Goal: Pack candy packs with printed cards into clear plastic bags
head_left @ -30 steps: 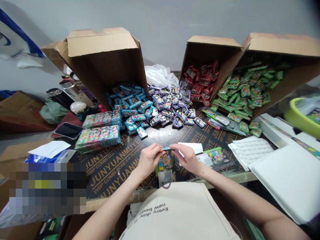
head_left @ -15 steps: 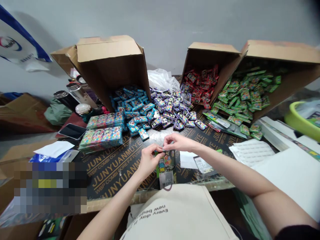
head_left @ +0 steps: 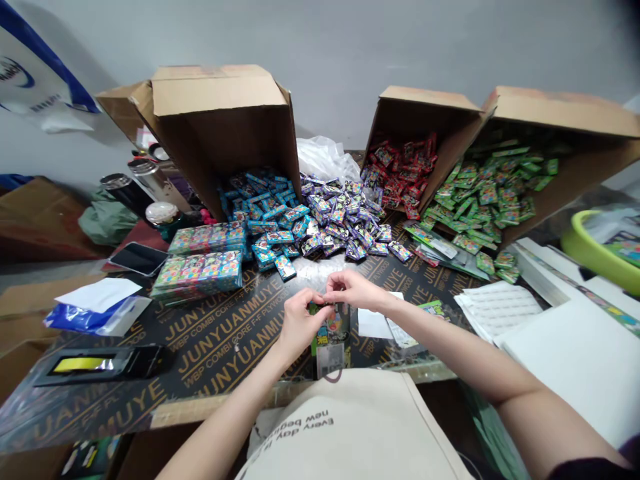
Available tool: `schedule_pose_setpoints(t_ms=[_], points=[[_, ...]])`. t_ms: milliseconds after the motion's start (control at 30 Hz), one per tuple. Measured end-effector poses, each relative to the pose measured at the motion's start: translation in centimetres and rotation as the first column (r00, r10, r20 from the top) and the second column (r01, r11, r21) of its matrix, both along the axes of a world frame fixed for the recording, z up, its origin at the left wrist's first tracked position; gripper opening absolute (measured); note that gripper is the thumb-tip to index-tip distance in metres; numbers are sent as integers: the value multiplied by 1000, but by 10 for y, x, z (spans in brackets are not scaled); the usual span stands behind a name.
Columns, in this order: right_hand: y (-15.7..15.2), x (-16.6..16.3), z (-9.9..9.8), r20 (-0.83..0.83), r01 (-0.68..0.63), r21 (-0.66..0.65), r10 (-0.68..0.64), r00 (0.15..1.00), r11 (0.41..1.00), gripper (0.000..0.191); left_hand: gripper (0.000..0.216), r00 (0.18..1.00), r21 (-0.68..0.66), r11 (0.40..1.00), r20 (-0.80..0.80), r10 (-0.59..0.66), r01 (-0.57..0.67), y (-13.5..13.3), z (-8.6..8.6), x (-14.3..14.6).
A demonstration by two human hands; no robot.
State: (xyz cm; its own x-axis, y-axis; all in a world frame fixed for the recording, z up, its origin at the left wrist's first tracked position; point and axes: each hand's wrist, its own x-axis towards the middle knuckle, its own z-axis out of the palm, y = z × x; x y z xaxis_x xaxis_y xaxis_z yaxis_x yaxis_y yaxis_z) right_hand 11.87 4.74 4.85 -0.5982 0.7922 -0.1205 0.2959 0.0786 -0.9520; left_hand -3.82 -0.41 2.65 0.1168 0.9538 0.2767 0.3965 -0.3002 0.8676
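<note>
Right hand unmoved at packet top, left hand pinching; table printed JUNYUANMUYE

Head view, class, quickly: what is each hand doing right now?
Left hand: closed, pinching the small colourful printed packet at its top.
Right hand: closed, pinching the same packet's top edge.

Both hands pinched the top of a colourful packet above the counter: the left hand gripped its upper left corner, and the right hand its upper edge.
</note>
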Motion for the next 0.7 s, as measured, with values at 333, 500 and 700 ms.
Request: schedule_pose_setpoints(t_ms=[333,500,700], points=[[-19,6,-15,-316,301,-419,-449,836,856,34,24,939,-349,918,337,-63,187,-29,-17,-9],[-3,52,-25,-291,567,-214,-606,740,795,34,31,965,194,978,-233,122,-77,-9,28,-86],[3,128,-62,221,489,441,-620,753,752,37,39,652,461,886,-656,380,-52,62,-6,-196]])
